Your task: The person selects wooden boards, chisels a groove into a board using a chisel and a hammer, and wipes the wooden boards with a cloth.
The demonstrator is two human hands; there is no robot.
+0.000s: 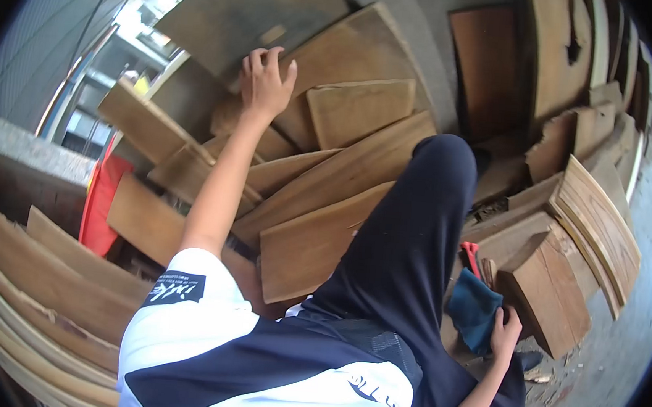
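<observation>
My left hand (267, 86) is raised at the upper middle, fingers bent and apart, nothing held in it. Behind it are a large wooden panel (357, 49) and a grey-brown sheet (241, 13); I cannot tell whether the hand touches either. Low on the right, my right hand (506, 332) has its fingers closed on the edge of a dark teal cloth (474, 311). A red-handled tool (470, 253), its kind unclear, shows just above the cloth. A thick block of stacked wood (547, 293) stands right beside that hand.
Loose curved boards (328, 177) lie in a jumbled pile before my bent knee (445, 167). Curved strips (47, 335) are stacked at the lower left, near a red bag-like thing (104, 205). Tall boards (555, 61) lean at the upper right. Wood scraps litter the concrete floor (595, 378).
</observation>
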